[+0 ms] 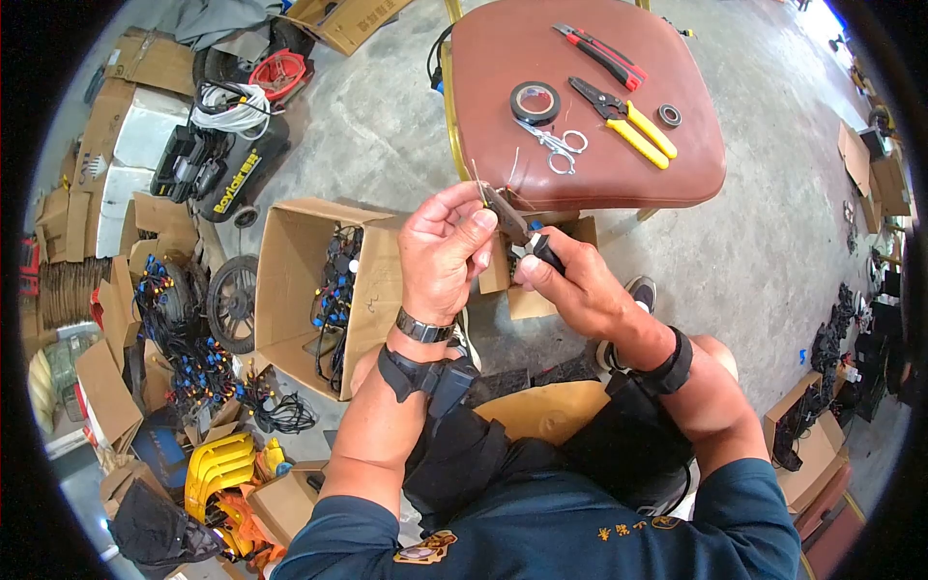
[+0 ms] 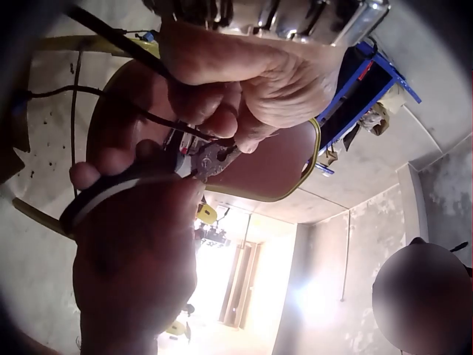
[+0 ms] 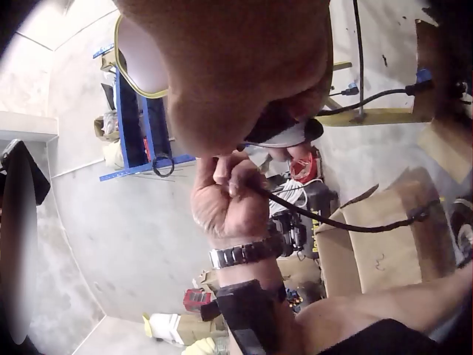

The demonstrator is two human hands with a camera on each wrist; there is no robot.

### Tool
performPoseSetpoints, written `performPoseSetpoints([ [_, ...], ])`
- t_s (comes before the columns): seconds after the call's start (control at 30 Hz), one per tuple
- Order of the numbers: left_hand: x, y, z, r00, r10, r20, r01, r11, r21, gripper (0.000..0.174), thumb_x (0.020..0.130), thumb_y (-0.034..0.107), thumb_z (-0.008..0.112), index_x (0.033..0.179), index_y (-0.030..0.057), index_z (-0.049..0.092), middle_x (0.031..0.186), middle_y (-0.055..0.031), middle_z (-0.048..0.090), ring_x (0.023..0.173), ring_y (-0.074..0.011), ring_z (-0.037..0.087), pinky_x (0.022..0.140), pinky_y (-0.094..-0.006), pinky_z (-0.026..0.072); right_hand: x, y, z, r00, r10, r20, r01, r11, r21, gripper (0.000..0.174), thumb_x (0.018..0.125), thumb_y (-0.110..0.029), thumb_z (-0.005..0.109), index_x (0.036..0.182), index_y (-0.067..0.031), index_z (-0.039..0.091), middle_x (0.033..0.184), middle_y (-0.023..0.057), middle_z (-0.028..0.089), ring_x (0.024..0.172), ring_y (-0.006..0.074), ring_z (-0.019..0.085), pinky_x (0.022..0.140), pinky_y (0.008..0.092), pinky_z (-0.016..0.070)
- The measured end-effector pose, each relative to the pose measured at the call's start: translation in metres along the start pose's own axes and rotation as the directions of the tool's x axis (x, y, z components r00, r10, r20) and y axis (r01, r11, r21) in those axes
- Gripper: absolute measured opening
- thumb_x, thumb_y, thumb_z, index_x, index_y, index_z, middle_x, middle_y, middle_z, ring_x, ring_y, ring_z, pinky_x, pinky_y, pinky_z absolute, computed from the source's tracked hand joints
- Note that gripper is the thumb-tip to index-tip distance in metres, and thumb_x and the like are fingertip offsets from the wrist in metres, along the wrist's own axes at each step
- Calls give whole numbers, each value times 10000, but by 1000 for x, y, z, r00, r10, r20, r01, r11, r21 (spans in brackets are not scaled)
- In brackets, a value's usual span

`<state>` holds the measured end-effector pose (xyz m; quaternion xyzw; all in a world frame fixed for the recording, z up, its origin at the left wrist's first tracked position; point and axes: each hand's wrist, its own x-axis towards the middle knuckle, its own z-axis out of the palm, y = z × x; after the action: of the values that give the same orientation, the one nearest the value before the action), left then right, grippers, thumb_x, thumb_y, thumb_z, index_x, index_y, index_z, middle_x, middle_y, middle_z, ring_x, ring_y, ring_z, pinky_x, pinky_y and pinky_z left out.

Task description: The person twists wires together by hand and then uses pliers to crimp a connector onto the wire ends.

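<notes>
Near the front edge of the brown seat, the left hand (image 1: 447,246) pinches a thin wire end between thumb and fingers. A dark cable (image 3: 332,220) runs out of that hand in the right wrist view. The right hand (image 1: 587,290) grips pliers with dark handles, their metal jaws (image 1: 507,215) at the wire beside the left fingertips. In the left wrist view the pliers' head (image 2: 213,160) lies just by the left fingertips. Thin bare strands (image 1: 515,166) stick out around the jaws. Whether the jaws touch the wire is unclear.
On the seat (image 1: 580,116) lie black tape (image 1: 535,102), folding scissors (image 1: 555,145), yellow-handled strippers (image 1: 630,126), a red-black cutter (image 1: 601,58) and a small ring bearing (image 1: 669,115). A cardboard box (image 1: 307,290) with wiring stands left. Another box is below the hands.
</notes>
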<state>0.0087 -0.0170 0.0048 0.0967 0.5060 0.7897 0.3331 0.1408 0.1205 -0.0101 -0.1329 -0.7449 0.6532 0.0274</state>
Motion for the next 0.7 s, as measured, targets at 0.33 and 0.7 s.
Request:
performPoseSetpoints([
  [0.33,-1,1,-4,999,36,5,-36,991,128,360,881,5,707,1227,3,609,893,-51,658,545,-90,550,425,-199,374,2,-29,-33,923,262,283,-316,934,165,292,1002,-281,555,904,-17,633,765,16,601,648,115,513,608,296,429],
  [0.7,4,-5,-5,997,73,32,-71,996,-51,340,924,41,670,1254,4,593,855,-44,633,567,-121,576,427,-228,417,5,13,5,984,-167,-70,157,979,-129,392,939,-139,624,1275,28,508,1011,200,626,965,339,626,869,414,500],
])
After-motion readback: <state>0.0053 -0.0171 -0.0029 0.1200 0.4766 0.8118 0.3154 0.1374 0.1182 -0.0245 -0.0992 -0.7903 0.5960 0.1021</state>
